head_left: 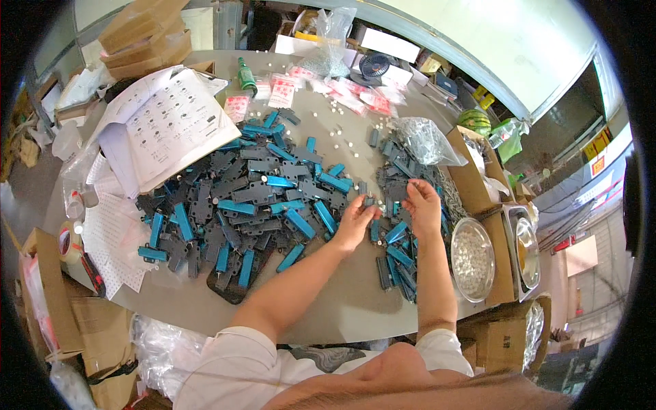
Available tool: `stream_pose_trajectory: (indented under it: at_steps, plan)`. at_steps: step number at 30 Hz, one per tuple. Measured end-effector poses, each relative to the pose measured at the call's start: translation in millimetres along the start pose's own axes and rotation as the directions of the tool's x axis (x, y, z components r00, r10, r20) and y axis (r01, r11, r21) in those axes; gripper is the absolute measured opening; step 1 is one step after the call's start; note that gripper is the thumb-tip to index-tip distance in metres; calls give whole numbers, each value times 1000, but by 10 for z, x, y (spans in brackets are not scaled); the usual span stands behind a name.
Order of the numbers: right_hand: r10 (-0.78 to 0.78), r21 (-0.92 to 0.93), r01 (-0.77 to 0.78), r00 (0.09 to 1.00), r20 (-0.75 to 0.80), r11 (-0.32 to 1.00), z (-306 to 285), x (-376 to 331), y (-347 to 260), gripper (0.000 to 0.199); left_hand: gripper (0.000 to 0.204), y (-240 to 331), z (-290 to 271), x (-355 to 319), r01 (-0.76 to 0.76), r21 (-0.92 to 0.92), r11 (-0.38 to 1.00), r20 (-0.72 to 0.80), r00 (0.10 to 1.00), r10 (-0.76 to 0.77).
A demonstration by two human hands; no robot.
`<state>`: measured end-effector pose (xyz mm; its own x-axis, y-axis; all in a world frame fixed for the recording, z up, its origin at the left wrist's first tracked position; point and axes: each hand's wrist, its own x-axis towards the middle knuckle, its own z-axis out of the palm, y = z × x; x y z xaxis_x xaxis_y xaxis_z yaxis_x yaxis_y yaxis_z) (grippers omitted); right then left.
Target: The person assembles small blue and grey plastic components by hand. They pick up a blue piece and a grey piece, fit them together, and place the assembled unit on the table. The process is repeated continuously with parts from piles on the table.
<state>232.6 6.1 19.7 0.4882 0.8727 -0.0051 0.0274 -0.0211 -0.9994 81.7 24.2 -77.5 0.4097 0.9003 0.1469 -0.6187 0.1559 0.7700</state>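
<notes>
Over the table's middle, my left hand (354, 224) pinches a small dark grey plastic part (370, 201) between thumb and fingertips. To its right, my right hand (424, 206) is closed at the fingertips beside a pile of dark grey parts (394, 171); what it holds, if anything, is too small to make out. A big heap of dark grey and blue plastic parts (263, 184) spreads left of my hands. Below my right hand lie more blue and dark parts (400, 255). Small white pieces (339, 137) are scattered beyond my hands.
A round metal bowl of white pieces (473, 260) stands right of my right forearm, by an open cardboard box (502, 256). Printed sheets (167, 126) lie at left. Farther back are a green bottle (246, 75), a small black fan (374, 66) and a clear plastic bag (425, 140).
</notes>
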Motion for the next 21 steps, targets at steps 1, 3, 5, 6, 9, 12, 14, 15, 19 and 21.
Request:
stream_pose_trajectory:
  at_steps: [1, 3, 5, 6, 9, 12, 14, 15, 19, 21]
  plan:
    - [79, 181, -86, 996, 44, 980, -73, -110, 58, 9, 27, -19, 4, -9, -20, -38, 999, 26, 999, 21]
    - [205, 367, -245, 968, 145, 897, -100, -283, 206, 5, 29, -34, -13, -15, -41, -48, 998, 33, 999, 42]
    - [260, 455, -319, 947, 189, 831, -110, -425, 332, 7, 30, 62, 62, -78, 88, -67, 994, 17, 996, -87]
    - [218, 490, -280, 959, 181, 826, -68, -463, 380, 7, 30, 24, 46, -69, 86, -111, 990, 23, 996, -84]
    - [156, 420, -173, 985, 75, 891, 21, -548, 428, 6, 27, 7, 6, -38, 88, -173, 981, 59, 995, -78]
    - [137, 194, -134, 991, 2, 972, 64, -628, 335, 8, 26, 113, 40, -53, 32, -254, 967, 11, 999, -31]
    - [147, 191, -155, 988, 56, 969, 16, -632, 350, 8, 27, 98, 41, -56, 75, -318, 945, 25, 997, -71]
    - [153, 189, -166, 985, 83, 968, -14, -630, 367, 9, 27, 91, 39, -56, 96, -350, 932, 33, 995, -90]
    - [66, 276, -77, 997, 49, 958, -7, -619, 437, 9, 30, 44, 63, -67, 59, -239, 969, 34, 998, -52]
    - [-224, 85, 234, 968, -109, 969, 23, -657, 404, 7, 31, 62, 59, -98, 148, -213, 966, 57, 989, -139]
